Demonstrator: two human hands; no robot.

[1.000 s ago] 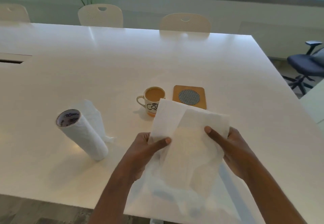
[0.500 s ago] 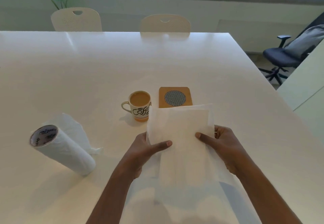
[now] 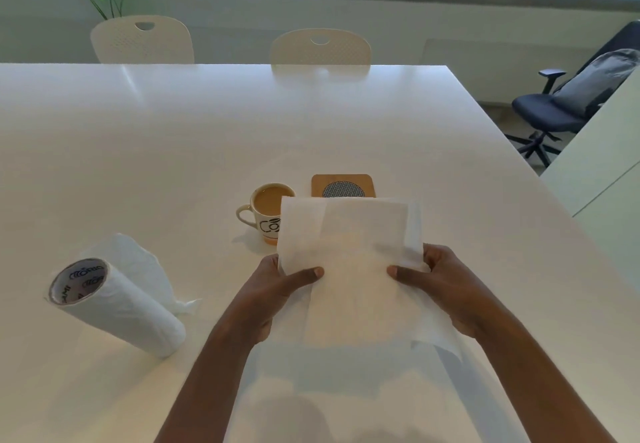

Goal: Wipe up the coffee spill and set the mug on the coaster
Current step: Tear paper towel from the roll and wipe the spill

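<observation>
Paper towel roll (image 3: 117,307) lies on its side at 9 o'clock of the hands, loose end trailing, handy for more sheets; mug (image 3: 268,212) full of coffee stands at 12 o'clock of the left hand (image 3: 277,290), just left of the empty coaster (image 3: 343,184). Left hand and right hand (image 3: 440,280) each pinch a side edge of one paper towel sheet (image 3: 353,269), spread flat, probably to fold for wiping; it hides any spill. Glossy white tabletop (image 3: 173,137), chairs and windows at 12 o'clock, office chair (image 3: 568,106) at 2.
</observation>
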